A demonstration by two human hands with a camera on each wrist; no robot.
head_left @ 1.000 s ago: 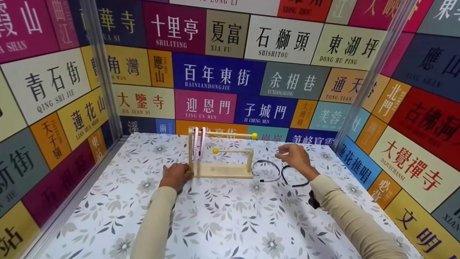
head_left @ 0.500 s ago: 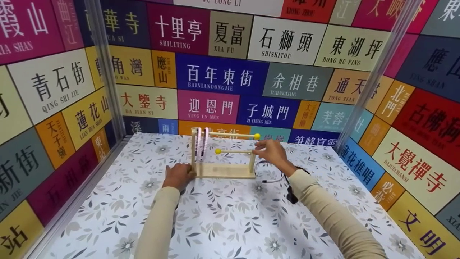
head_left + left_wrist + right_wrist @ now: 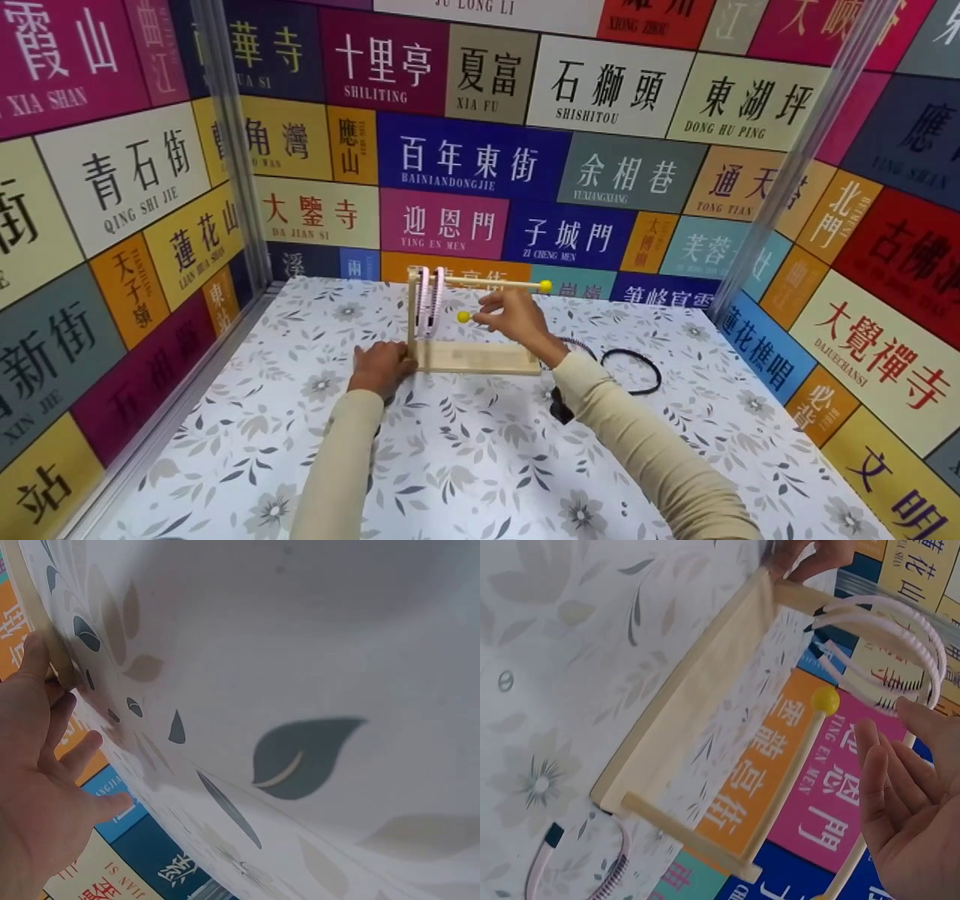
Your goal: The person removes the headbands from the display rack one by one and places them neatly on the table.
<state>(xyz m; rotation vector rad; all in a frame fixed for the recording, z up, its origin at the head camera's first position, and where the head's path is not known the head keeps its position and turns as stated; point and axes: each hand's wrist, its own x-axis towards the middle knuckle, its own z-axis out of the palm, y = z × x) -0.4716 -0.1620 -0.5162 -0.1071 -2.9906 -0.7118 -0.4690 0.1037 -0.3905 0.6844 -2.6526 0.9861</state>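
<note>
A wooden stand with two rods stands on the table, each rod tipped with a yellow ball. Two pale pink headbands hang side by side on the upper rod, near the left post. My left hand grips the left end of the stand at its base, the fingers around the wood in the left wrist view. My right hand is raised in front of the lower rod, hiding most of it in the head view. Its fingers are loosely bent beside the hanging headbands and hold nothing, as the right wrist view shows.
A black headband lies on the flower-patterned tabletop right of the stand. Another headband, pale with dark teeth, is partly hidden behind the right forearm. Walls of coloured sign panels surround the table.
My right hand has moved left from beside the table's headbands, past the stand's right post, to the hanging headbands. My left hand keeps its grip on the stand.
</note>
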